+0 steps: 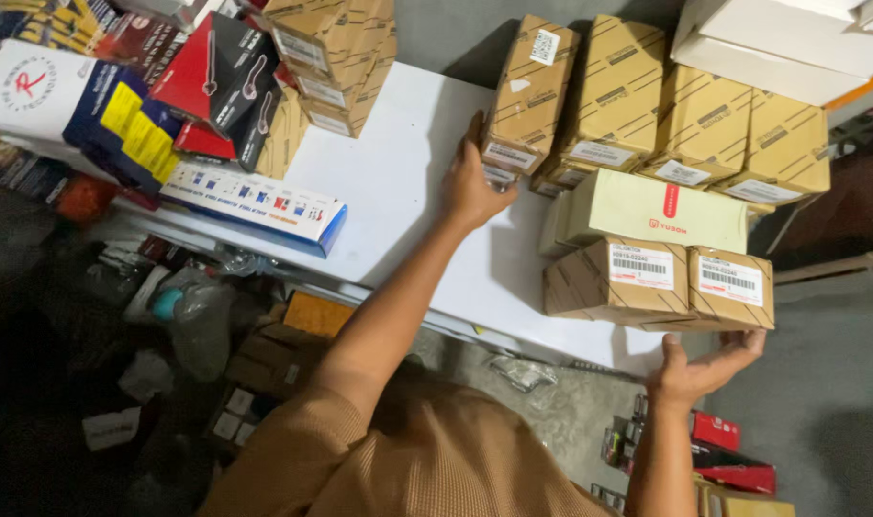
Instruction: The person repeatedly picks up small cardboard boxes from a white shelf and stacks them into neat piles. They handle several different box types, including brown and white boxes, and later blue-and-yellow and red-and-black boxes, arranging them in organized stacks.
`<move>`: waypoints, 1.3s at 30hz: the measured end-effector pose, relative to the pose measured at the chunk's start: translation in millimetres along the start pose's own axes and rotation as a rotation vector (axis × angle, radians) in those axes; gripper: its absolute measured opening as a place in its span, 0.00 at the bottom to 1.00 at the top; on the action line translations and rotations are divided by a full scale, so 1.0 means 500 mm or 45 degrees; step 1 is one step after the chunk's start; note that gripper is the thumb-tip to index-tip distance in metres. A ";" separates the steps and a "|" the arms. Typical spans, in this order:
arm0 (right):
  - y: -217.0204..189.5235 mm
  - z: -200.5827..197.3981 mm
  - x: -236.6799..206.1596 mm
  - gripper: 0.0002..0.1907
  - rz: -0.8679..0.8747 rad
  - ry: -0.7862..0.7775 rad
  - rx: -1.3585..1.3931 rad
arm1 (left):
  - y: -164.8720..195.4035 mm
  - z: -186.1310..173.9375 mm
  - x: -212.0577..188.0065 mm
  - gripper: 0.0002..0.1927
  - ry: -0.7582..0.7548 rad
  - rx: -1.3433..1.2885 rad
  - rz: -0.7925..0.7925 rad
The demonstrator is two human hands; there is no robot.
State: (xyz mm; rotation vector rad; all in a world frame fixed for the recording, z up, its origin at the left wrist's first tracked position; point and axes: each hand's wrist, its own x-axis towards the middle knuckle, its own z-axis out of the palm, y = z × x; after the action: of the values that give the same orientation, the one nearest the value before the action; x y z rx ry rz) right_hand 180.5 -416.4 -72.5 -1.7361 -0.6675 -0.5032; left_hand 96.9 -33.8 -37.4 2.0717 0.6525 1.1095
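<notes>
A cluster of brown cardboard boxes with white labels sits on a white table (398,182). My left hand (470,187) reaches forward and lies flat against the near end of a tall brown box (530,91), fingers spread and gripping nothing. My right hand (705,369) is cupped under the front edge of a low brown labelled box (730,289) at the table's near edge. Beside that box is a matching brown box (614,280), and a pale green box (657,211) lies on top of the pair.
More brown boxes (705,124) stand at the back right under white cartons (772,43). At the left are red-and-black packages (221,77), a blue-and-yellow box (130,134) and a long white-and-blue box (255,203). Below the table lie bags and small red boxes (724,450).
</notes>
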 end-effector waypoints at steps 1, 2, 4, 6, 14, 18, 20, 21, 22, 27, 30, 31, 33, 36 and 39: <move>-0.002 0.000 -0.001 0.53 -0.009 -0.009 0.003 | 0.005 0.005 -0.007 0.63 0.034 -0.011 -0.011; -0.002 -0.001 -0.001 0.53 -0.018 -0.014 0.006 | 0.011 0.010 -0.012 0.63 0.068 -0.023 -0.018; -0.002 0.000 -0.001 0.53 -0.036 -0.015 0.018 | 0.020 0.019 -0.017 0.62 0.124 -0.044 0.001; 0.001 0.001 -0.001 0.51 -0.047 -0.016 0.024 | 0.027 0.022 -0.017 0.59 0.157 -0.066 -0.027; 0.014 -0.001 -0.006 0.52 -0.003 -0.040 0.030 | 0.020 0.026 -0.015 0.53 0.288 -0.147 -0.168; 0.014 -0.004 -0.006 0.51 -0.047 -0.036 -0.087 | -0.017 0.020 -0.017 0.52 0.353 -0.169 -0.176; 0.014 -0.004 -0.006 0.51 -0.031 -0.040 -0.077 | -0.044 0.003 -0.015 0.52 0.433 -0.178 -0.143; 0.014 -0.004 -0.007 0.51 -0.017 -0.043 -0.074 | -0.058 -0.009 -0.012 0.51 0.476 -0.168 -0.114; 0.015 -0.003 -0.007 0.52 -0.027 -0.053 -0.054 | -0.072 -0.023 -0.011 0.51 0.520 -0.158 -0.095; 0.020 0.000 -0.008 0.55 -0.045 -0.077 0.021 | -0.128 -0.095 0.019 0.48 0.627 -0.140 -0.224; 0.021 0.000 -0.008 0.54 -0.072 -0.087 -0.017 | -0.146 -0.124 0.044 0.47 0.687 -0.114 -0.230; 0.021 0.000 -0.008 0.54 -0.068 -0.090 -0.006 | -0.151 -0.130 0.049 0.49 0.706 -0.086 -0.197; 0.019 0.000 -0.009 0.54 -0.060 -0.083 0.013 | -0.158 -0.137 0.054 0.51 0.712 -0.039 -0.170; 0.015 0.000 -0.010 0.54 -0.058 -0.097 0.020 | -0.167 -0.140 0.067 0.53 0.685 0.005 -0.177; 0.011 0.000 -0.010 0.55 -0.045 -0.077 0.069 | -0.168 -0.137 0.084 0.55 0.666 0.030 -0.202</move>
State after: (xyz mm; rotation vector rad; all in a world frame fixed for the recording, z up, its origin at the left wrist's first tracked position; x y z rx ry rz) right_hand 180.7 -418.5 -79.8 -1.6969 -0.7495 -0.4542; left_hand 50.9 71.7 -52.9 1.7117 1.0619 1.5669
